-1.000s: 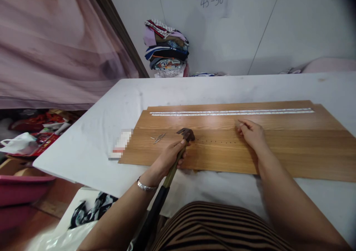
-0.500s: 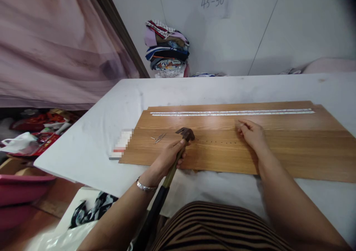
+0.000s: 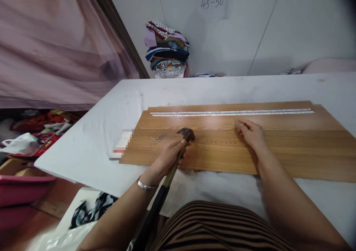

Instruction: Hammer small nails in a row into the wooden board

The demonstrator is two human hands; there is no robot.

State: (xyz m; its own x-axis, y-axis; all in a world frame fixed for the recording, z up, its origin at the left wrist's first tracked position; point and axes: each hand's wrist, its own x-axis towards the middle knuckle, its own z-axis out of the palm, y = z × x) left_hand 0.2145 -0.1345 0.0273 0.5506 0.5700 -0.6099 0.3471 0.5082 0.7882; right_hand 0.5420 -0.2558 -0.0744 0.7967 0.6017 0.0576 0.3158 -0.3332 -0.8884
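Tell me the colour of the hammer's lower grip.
Black; the hammer's lower grip shows best in the head view.

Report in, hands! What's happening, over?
Left hand gripping long dark claw hammer. Right hand curled over flat brown wooden board. Thin silver nails loose, left of hammer.

Hammer (image 3: 170, 176): lower end cut off.
Board (image 3: 219, 132): right end cut off.
Dots (image 3: 215, 142): too small to identify.
Packet (image 3: 122, 144): blurred.

- Board (image 3: 292, 147): brown, wood-grained, lying flat, a row of small dark dots along its middle.
- Hammer (image 3: 162, 195): dark claw head, olive-and-black handle slanting across the board's near edge.
- Nails (image 3: 159, 138): thin, loose, bunched near the left end.
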